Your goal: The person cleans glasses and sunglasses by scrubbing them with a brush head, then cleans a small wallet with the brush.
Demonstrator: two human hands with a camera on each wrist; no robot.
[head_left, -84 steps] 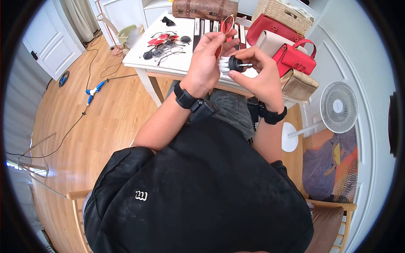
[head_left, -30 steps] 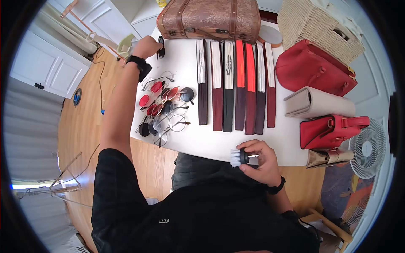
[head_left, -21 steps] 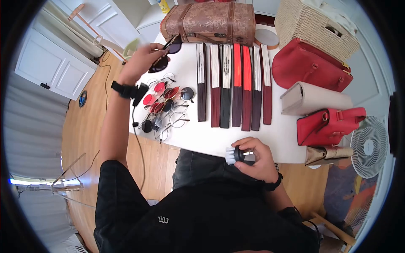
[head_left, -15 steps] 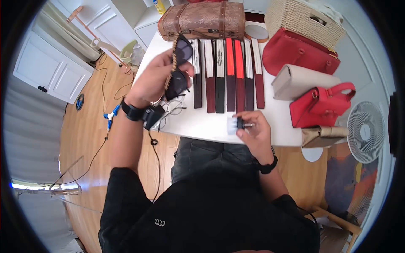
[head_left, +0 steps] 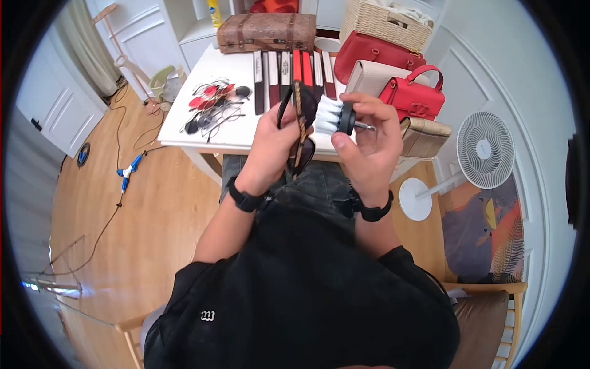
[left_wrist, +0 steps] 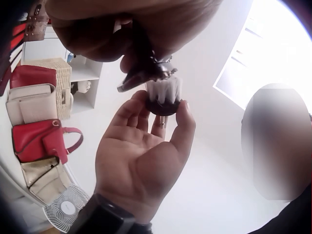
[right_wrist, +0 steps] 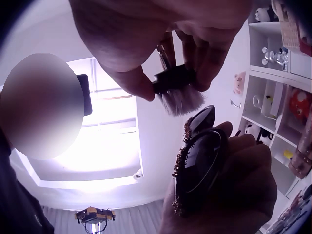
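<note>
My left hand (head_left: 270, 147) grips a pair of dark sunglasses (head_left: 305, 111) with a row of gold beading along the frame. In my right hand (head_left: 375, 138) is a round drill brush (head_left: 332, 117) with white bristles, a black base and a metal shank; thumb and fingers pinch the base. The bristles face the sunglasses at close range, above the lap near the table's front edge. From the right wrist view, the bristles of the brush (right_wrist: 181, 100) stand just above the beaded sunglasses (right_wrist: 200, 156). The left wrist view shows the bristles right at the frame's edge.
Several round-lensed glasses (head_left: 215, 104) lie on the left of the white table (head_left: 230, 64). Books (head_left: 259, 83) stand in a row before a brown case (head_left: 267, 32). Handbags (head_left: 415, 95) and a woven basket (head_left: 387, 24) line the right side, near a white fan (head_left: 485, 149).
My left hand put down the round glasses, picked up the dark sunglasses from the table's back left and brought them to the front. My right hand kept the brush and rose beside them.
</note>
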